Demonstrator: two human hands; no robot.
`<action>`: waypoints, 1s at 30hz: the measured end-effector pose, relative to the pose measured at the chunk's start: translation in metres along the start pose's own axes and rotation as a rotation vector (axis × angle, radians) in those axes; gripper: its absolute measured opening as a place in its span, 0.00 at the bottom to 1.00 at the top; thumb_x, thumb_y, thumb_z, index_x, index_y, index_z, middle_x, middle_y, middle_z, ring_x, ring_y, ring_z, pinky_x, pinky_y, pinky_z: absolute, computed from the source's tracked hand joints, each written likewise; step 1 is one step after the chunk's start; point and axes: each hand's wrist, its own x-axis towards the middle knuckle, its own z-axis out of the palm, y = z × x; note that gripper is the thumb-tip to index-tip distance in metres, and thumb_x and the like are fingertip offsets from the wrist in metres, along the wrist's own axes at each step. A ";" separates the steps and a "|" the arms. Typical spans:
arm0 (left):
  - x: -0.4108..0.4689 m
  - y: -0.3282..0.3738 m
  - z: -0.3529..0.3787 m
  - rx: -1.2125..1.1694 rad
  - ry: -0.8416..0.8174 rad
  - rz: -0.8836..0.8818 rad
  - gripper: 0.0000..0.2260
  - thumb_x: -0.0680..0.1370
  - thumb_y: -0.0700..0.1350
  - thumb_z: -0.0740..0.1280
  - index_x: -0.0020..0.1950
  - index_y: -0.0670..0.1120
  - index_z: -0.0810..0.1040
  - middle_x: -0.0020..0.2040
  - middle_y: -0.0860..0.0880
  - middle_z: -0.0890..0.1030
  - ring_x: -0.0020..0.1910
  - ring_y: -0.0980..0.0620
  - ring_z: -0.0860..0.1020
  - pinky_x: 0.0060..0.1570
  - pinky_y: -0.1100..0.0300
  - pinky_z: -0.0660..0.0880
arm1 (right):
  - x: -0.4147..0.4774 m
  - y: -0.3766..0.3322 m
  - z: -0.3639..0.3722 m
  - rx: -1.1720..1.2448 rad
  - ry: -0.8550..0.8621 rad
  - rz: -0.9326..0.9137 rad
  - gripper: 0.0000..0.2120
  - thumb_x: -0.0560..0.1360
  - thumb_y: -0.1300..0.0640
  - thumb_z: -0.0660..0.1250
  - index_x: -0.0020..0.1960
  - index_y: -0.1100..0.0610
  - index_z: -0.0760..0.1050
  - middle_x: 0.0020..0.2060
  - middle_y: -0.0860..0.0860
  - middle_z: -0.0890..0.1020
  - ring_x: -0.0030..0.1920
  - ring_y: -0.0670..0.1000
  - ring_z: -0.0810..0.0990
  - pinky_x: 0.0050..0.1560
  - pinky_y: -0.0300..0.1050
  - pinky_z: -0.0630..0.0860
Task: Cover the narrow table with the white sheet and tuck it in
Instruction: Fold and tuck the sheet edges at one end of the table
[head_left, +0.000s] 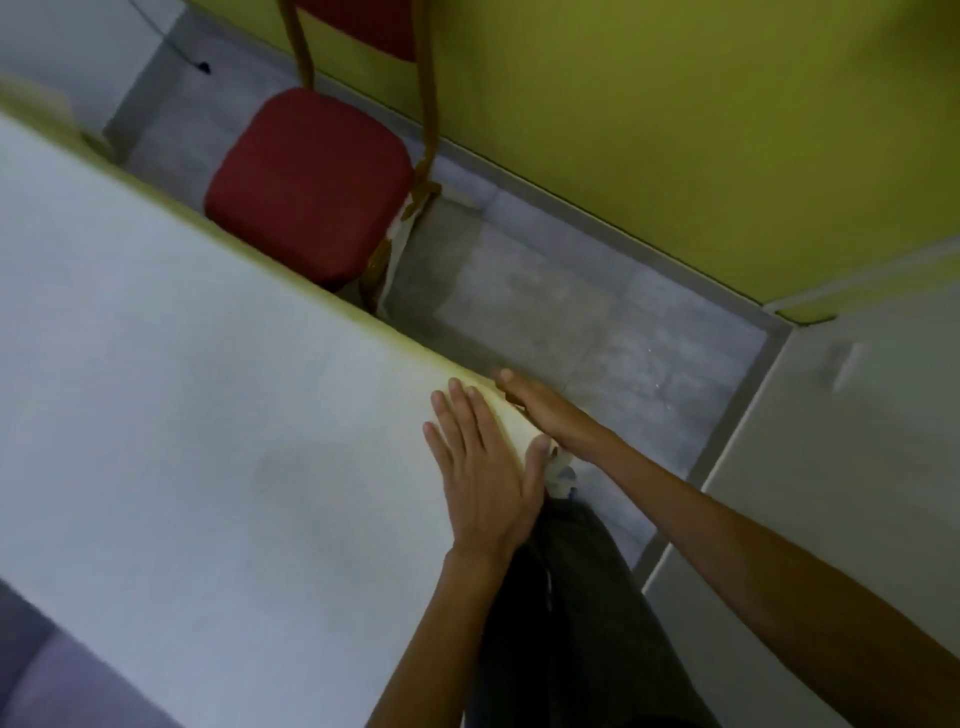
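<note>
Two hands work at the near corner of a sheet-covered desk, which fills the frame from 9 o'clock down to 6 o'clock. A white sheet lies flat and smooth over its whole visible top, with a yellowish fold running along the far edge. Green-yellow wall spans 12 to 2 o'clock, and grey tiled floor lies below it. A red-cushioned chair with a wooden frame stands at 11 o'clock, just beside the desk's far edge. Dark trousers show at 6 o'clock. The left hand lies released, palm down and fingers spread, pressing the sheet at the corner. The right hand, at 3 o'clock of the left, is flat against the desk's side; its fingers are hidden below the edge, so its grip cannot be told.
</note>
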 end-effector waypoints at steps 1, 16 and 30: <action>-0.005 -0.011 -0.002 -0.048 0.009 -0.040 0.37 0.80 0.67 0.43 0.80 0.44 0.41 0.80 0.46 0.38 0.78 0.45 0.37 0.76 0.40 0.45 | -0.010 -0.008 0.003 -0.015 -0.003 -0.031 0.39 0.72 0.24 0.54 0.73 0.47 0.70 0.72 0.51 0.73 0.70 0.54 0.72 0.73 0.57 0.66; -0.143 -0.166 0.003 -0.037 0.166 -0.365 0.34 0.82 0.60 0.53 0.79 0.39 0.47 0.80 0.42 0.45 0.79 0.43 0.44 0.76 0.44 0.50 | -0.052 -0.017 0.091 -1.581 0.153 -0.880 0.34 0.82 0.38 0.47 0.82 0.55 0.48 0.81 0.58 0.50 0.80 0.62 0.49 0.76 0.70 0.49; -0.252 -0.277 -0.002 -0.243 0.369 -0.799 0.37 0.81 0.62 0.52 0.80 0.40 0.45 0.80 0.41 0.45 0.79 0.42 0.42 0.77 0.44 0.46 | -0.077 -0.022 0.163 -1.449 0.234 -0.867 0.36 0.80 0.39 0.48 0.78 0.63 0.55 0.78 0.66 0.57 0.78 0.68 0.54 0.74 0.72 0.53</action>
